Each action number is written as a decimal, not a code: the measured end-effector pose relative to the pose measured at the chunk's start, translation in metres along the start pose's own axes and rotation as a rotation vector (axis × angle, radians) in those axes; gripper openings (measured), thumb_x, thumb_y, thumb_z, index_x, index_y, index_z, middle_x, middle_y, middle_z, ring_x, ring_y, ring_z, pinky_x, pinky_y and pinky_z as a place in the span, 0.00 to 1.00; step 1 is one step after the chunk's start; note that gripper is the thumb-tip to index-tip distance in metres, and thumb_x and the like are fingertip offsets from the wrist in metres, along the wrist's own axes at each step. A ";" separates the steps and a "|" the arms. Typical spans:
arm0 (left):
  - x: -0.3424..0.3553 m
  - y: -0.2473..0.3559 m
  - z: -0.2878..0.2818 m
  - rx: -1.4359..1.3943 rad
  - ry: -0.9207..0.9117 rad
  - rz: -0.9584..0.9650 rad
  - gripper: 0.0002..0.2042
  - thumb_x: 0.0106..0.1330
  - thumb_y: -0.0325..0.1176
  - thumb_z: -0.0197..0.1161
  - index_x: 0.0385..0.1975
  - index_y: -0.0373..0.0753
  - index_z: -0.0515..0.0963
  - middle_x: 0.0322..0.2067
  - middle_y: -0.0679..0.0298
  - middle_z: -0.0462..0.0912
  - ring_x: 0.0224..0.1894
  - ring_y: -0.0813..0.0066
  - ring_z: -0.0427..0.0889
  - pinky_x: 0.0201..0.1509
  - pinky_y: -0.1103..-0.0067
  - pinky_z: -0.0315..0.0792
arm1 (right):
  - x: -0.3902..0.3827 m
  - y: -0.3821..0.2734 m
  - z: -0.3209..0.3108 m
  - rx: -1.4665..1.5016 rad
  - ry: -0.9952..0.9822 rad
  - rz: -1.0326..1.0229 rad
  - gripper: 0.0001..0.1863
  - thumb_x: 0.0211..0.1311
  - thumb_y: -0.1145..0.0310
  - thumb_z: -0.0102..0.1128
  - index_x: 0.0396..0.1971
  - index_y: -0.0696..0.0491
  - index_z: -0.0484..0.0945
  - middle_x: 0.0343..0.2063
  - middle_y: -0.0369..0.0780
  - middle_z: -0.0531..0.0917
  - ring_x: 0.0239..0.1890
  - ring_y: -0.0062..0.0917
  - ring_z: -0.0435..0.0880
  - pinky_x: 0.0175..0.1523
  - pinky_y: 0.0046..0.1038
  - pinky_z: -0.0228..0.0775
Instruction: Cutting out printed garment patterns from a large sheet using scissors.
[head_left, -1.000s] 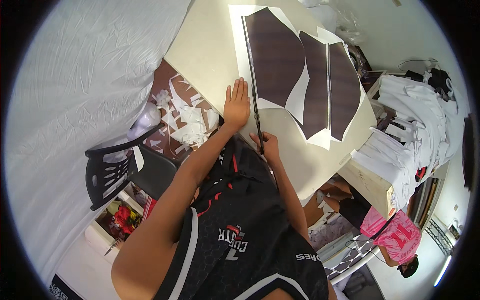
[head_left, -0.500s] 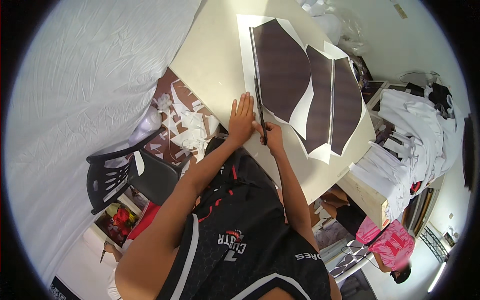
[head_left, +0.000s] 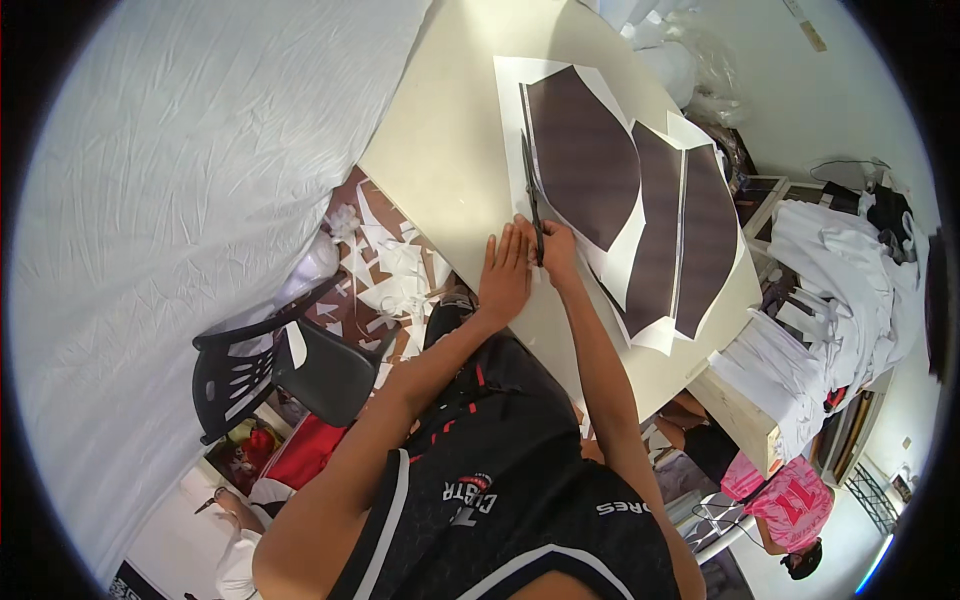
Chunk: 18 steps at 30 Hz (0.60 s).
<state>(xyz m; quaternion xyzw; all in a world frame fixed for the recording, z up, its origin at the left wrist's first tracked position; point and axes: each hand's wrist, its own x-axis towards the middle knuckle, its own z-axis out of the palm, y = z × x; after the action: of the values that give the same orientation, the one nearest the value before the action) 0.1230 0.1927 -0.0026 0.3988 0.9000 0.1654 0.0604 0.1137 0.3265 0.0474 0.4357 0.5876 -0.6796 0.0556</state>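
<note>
My left hand lies flat, fingers outstretched, at the near edge of the pale tabletop. Just right of it, my right hand grips black scissors; their long blades lie on the white margin beside a dark printed pattern piece with a narrow striped strip along its left side. Whether the blades are apart is hard to tell. To the right are more dark pieces on white paper, with cut, irregular edges.
A black chair and scattered paper offcuts lie left below the table. A white cover fills the left. White fabric piles stand right. A co-worker in pink is at lower right; another person's arm shows at lower left.
My right hand and scissors have moved forward along the white margin. My left hand stays flat near the table edge. The whole scene has shifted down and slightly right in view.
</note>
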 end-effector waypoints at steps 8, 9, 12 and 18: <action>0.005 0.005 -0.011 -0.041 -0.014 -0.030 0.29 0.71 0.34 0.47 0.70 0.29 0.56 0.72 0.52 0.54 0.75 0.58 0.50 0.77 0.59 0.42 | 0.052 -0.035 0.011 -0.072 0.033 -0.055 0.28 0.53 0.47 0.74 0.12 0.50 0.69 0.10 0.31 0.70 0.11 0.15 0.69 0.18 0.20 0.60; 0.004 0.004 -0.012 -0.045 -0.010 -0.036 0.29 0.71 0.35 0.47 0.70 0.29 0.56 0.72 0.52 0.54 0.75 0.58 0.50 0.77 0.59 0.43 | 0.059 -0.040 0.015 -0.063 0.023 -0.068 0.28 0.53 0.47 0.74 0.12 0.50 0.68 0.10 0.31 0.69 0.11 0.15 0.68 0.18 0.20 0.60; 0.002 0.002 -0.015 -0.010 -0.016 -0.042 0.29 0.71 0.34 0.47 0.70 0.30 0.56 0.73 0.53 0.54 0.75 0.59 0.50 0.77 0.60 0.44 | 0.082 -0.065 0.029 -0.028 0.046 -0.116 0.31 0.52 0.49 0.76 0.09 0.51 0.66 0.07 0.32 0.68 0.09 0.16 0.68 0.16 0.22 0.60; -0.005 -0.013 -0.030 -0.013 -0.039 0.101 0.28 0.70 0.39 0.51 0.67 0.32 0.63 0.71 0.54 0.57 0.73 0.59 0.56 0.73 0.59 0.53 | 0.121 -0.093 0.026 -0.067 0.043 -0.215 0.27 0.54 0.51 0.75 0.12 0.52 0.69 0.09 0.32 0.70 0.11 0.16 0.69 0.18 0.23 0.59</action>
<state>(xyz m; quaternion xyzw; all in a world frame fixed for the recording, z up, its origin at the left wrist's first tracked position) 0.1100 0.1738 0.0215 0.4464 0.8763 0.1663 0.0719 -0.0287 0.3856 0.0363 0.3822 0.6544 -0.6523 -0.0158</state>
